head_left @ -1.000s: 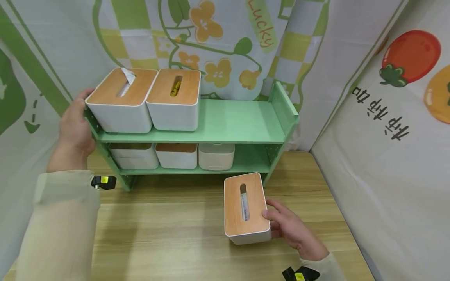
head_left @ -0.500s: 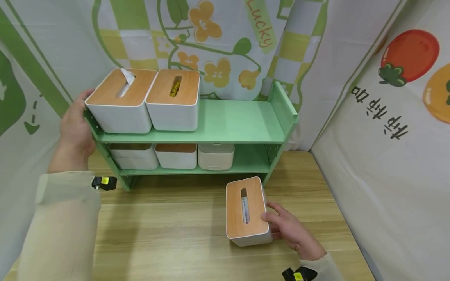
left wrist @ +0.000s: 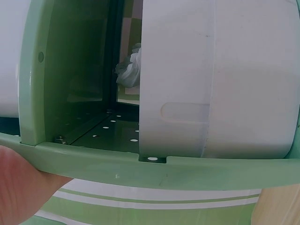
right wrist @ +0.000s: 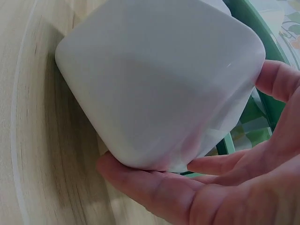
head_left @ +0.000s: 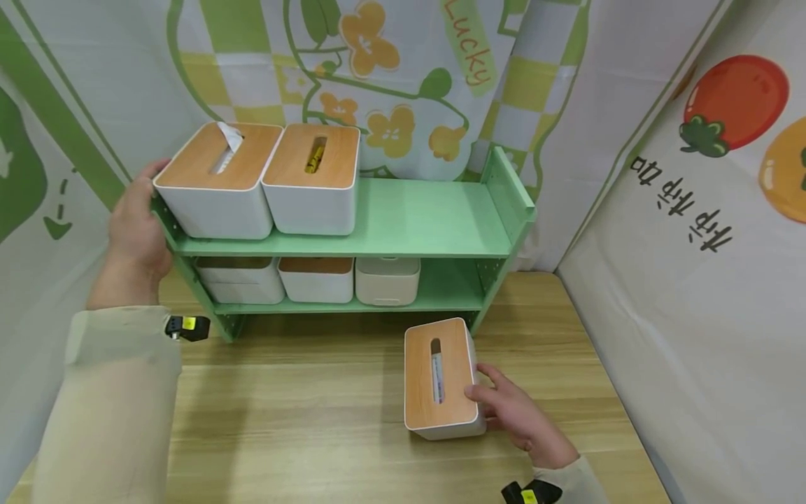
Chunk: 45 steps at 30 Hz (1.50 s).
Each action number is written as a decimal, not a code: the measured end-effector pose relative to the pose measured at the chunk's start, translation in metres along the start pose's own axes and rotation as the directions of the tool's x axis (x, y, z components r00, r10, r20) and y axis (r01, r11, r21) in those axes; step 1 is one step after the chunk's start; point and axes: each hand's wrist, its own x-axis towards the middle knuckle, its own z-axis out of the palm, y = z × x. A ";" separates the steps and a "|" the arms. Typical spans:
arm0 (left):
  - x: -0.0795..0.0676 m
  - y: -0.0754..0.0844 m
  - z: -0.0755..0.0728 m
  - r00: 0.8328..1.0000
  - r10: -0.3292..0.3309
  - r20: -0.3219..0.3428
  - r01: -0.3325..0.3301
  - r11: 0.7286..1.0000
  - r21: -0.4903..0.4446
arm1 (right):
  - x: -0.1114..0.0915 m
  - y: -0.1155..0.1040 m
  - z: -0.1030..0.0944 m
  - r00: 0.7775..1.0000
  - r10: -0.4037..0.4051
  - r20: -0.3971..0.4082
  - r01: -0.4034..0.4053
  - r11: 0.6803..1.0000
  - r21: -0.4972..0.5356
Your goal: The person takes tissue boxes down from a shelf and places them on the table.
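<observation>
A white tissue box (head_left: 441, 378) with a wood-look lid is low over the wooden table, a pale item with print showing in its slot. My right hand (head_left: 519, 420) holds its right side, thumb on the lid's edge and fingers along the wall. In the right wrist view, fingertips touch the white box (right wrist: 159, 79); whether its base touches the table is unclear. My left hand (head_left: 135, 231) grips the left side panel of a green two-tier shelf (head_left: 434, 217); its fingertips are hidden behind the panel. The left wrist view shows the hand (left wrist: 23, 187) against the green edge.
Two wood-lidded boxes stand on the top tier: a tissue box (head_left: 214, 210) with tissue poking out, and a box (head_left: 308, 210) with yellow items inside. Several boxes, including a cream one (head_left: 387, 282), sit below. Printed cloth (head_left: 686, 315) hangs around the table (head_left: 302, 420).
The right hand and the tissue box have shifted slightly toward the front of the table, mostly in the first half second. The left hand stays on the shelf.
</observation>
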 end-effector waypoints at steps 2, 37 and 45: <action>0.000 0.000 0.000 1.000 -0.005 -0.005 0.005 1.000 0.003 | 0.000 0.001 -0.001 1.000 0.008 0.004 -0.008 1.000 0.000; 0.000 -0.001 0.000 1.000 0.011 0.018 -0.012 0.999 0.034 | 0.003 0.011 -0.017 0.998 0.060 0.030 -0.062 0.996 0.068; 0.001 -0.002 -0.003 1.000 0.015 0.007 -0.016 0.999 0.032 | 0.003 0.011 -0.018 0.996 0.063 -0.060 -0.062 0.998 0.020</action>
